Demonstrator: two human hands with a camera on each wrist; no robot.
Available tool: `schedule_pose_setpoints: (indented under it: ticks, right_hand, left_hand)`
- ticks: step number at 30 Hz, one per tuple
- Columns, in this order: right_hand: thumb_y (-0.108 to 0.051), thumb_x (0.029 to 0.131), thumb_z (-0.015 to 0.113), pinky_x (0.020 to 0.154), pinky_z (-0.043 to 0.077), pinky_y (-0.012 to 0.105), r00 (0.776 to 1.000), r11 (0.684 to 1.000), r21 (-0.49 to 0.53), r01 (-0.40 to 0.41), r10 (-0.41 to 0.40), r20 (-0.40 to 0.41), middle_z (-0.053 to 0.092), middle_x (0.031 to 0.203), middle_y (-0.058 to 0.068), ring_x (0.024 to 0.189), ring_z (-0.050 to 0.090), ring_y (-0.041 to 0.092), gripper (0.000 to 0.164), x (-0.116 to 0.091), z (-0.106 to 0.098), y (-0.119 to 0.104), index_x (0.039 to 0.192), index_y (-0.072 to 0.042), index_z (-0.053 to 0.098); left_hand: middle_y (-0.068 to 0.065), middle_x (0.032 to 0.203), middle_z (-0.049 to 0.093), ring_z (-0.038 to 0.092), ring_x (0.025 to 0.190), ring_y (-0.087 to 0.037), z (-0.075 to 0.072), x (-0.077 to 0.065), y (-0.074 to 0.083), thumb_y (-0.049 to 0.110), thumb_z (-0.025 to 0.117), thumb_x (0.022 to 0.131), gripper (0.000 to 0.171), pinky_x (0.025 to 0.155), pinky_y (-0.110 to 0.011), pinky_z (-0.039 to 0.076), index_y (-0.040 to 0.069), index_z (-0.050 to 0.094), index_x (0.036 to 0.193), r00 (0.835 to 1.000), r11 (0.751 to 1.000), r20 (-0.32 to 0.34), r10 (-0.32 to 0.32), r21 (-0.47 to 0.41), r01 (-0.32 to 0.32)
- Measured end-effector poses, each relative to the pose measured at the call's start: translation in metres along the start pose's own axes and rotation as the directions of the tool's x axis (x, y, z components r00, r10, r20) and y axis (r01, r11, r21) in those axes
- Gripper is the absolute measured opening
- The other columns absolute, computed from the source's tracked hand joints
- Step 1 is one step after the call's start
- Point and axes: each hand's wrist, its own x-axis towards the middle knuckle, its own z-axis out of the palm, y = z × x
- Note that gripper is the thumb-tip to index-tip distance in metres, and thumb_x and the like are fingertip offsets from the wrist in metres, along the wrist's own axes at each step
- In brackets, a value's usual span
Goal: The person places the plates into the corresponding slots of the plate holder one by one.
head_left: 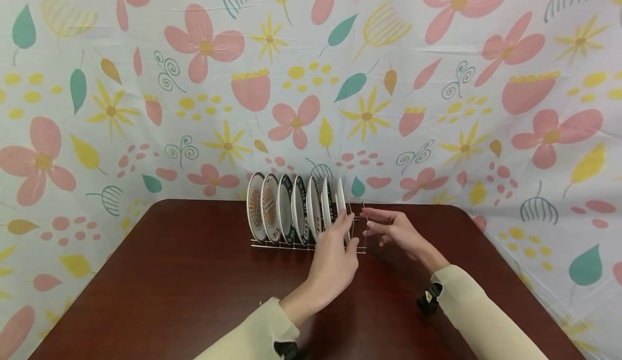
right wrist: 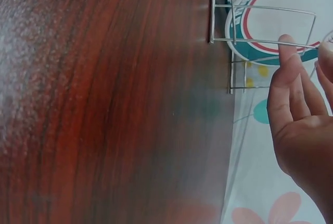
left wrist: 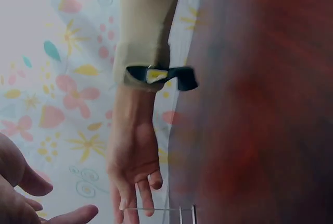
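A wire dish rack (head_left: 284,245) stands on the table with several patterned plates (head_left: 270,209) upright in a row. My left hand (head_left: 332,257) is at the rack's right end, beside the last plate (head_left: 341,197). Its thumb and fingers are spread apart in the left wrist view, and part of that hand (left wrist: 13,182) lies outside the picture. My right hand (head_left: 396,230) pinches the end wire of the rack at its fingertips. In the right wrist view the rack's wires (right wrist: 276,8) cross in front of a plate with a green rim (right wrist: 240,31).
The dark reddish-brown table (head_left: 194,295) extends on both sides of the rack. Behind it hangs a white cloth (head_left: 301,79) printed with flowers and leaves. Black straps (head_left: 428,298) are on both wrists.
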Motion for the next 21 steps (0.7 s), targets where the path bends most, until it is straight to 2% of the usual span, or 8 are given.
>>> schedule_pose_setpoints:
  ticks: [2, 4, 6, 8, 10, 14, 18, 21]
  right_hand:
    - [-0.019, 0.105, 0.068, 0.064, 0.06, 0.037, 1.0, 1.0, -0.004, -0.004, 0.004, 0.008, 0.053, 0.152, 0.025, 0.108, 0.074, 0.029, 0.054, 0.001, -0.001, 0.0, 0.154, -0.005, 0.053]
    - [-0.019, 0.105, 0.068, 0.067, 0.061, 0.039, 1.0, 1.0, -0.013, -0.01, 0.01, 0.009, 0.054, 0.151, 0.026, 0.109, 0.073, 0.029, 0.053, 0.002, -0.003, 0.0, 0.154, -0.006, 0.054]
    - [-0.019, 0.105, 0.069, 0.069, 0.062, 0.04, 1.0, 1.0, -0.02, -0.019, 0.019, -0.005, 0.055, 0.149, 0.026, 0.109, 0.073, 0.028, 0.052, 0.004, -0.007, 0.0, 0.153, -0.005, 0.055]
    - [-0.02, 0.105, 0.069, 0.071, 0.063, 0.042, 0.999, 0.999, -0.02, -0.029, 0.028, -0.024, 0.056, 0.148, 0.027, 0.11, 0.073, 0.026, 0.053, 0.005, -0.011, 0.0, 0.153, -0.004, 0.054]
    - [-0.022, 0.106, 0.068, 0.073, 0.063, 0.044, 0.999, 0.999, -0.016, -0.039, 0.039, -0.037, 0.055, 0.149, 0.027, 0.112, 0.072, 0.023, 0.055, 0.008, -0.016, 0.0, 0.154, -0.001, 0.052]
    - [-0.024, 0.109, 0.061, 0.084, 0.062, 0.05, 0.998, 0.998, 0.005, -0.06, 0.06, -0.021, 0.047, 0.156, 0.026, 0.128, 0.063, 0.028, 0.056, 0.019, -0.02, -0.001, 0.157, 0.001, 0.045]
    - [-0.023, 0.112, 0.055, 0.095, 0.056, 0.057, 0.996, 0.996, 0.025, -0.083, 0.082, 0.031, 0.038, 0.162, 0.028, 0.145, 0.042, 0.045, 0.059, 0.03, -0.017, -0.004, 0.161, 0.003, 0.037]
    - [-0.022, 0.112, 0.054, 0.099, 0.054, 0.058, 0.994, 0.995, 0.032, -0.092, 0.09, 0.058, 0.034, 0.162, 0.032, 0.147, 0.035, 0.05, 0.061, 0.034, -0.015, -0.003, 0.161, 0.006, 0.032]
  left_hand:
    - [-0.021, 0.153, 0.052, 0.051, 0.139, -0.031, -0.005, -0.01, 0.0, 0.0, 0.066, 0.1, 0.047, 0.113, -0.046, 0.044, -0.002, 0.059, 0.147, 1.0, 1.0, 0.006, 0.008, -0.03, -0.008]
    - [-0.021, 0.15, 0.055, 0.06, 0.132, -0.029, -0.01, -0.02, -0.003, 0.0, 0.066, 0.1, 0.046, 0.109, -0.042, 0.048, -0.002, 0.06, 0.145, 0.999, 0.995, 0.036, -0.02, -0.1, 0.023]
    - [-0.024, 0.145, 0.059, 0.071, 0.115, -0.03, -0.013, -0.029, -0.005, 0.0, 0.068, 0.099, 0.046, 0.096, -0.037, 0.058, -0.001, 0.062, 0.144, 0.992, 0.972, 0.085, -0.097, -0.208, 0.113]
    - [-0.026, 0.142, 0.061, 0.074, 0.108, -0.031, -0.014, -0.037, -0.007, -0.001, 0.069, 0.098, 0.046, 0.077, -0.033, 0.063, -0.003, 0.062, 0.143, 0.974, 0.924, 0.142, -0.178, -0.315, 0.215]
    - [-0.027, 0.141, 0.061, 0.074, 0.104, -0.035, -0.013, -0.042, -0.01, -0.003, 0.07, 0.096, 0.047, 0.06, -0.031, 0.062, -0.005, 0.061, 0.143, 0.948, 0.859, 0.193, -0.253, -0.405, 0.311]
    - [-0.025, 0.145, 0.058, 0.062, 0.127, -0.042, -0.008, -0.047, -0.016, -0.006, 0.069, 0.095, 0.049, 0.06, -0.036, 0.063, -0.011, 0.058, 0.143, 0.904, 0.761, 0.256, -0.342, -0.489, 0.426]
    - [-0.029, 0.149, 0.053, 0.061, 0.127, -0.044, -0.001, -0.045, -0.029, -0.007, 0.068, 0.095, 0.054, 0.061, -0.041, 0.064, -0.014, 0.051, 0.146, 0.869, 0.695, 0.286, -0.404, -0.522, 0.495]
    - [-0.035, 0.15, 0.048, 0.062, 0.126, -0.045, 0.001, -0.042, -0.042, -0.007, 0.067, 0.095, 0.058, 0.061, -0.043, 0.064, -0.015, 0.047, 0.149, 0.857, 0.674, 0.276, -0.434, -0.532, 0.513]
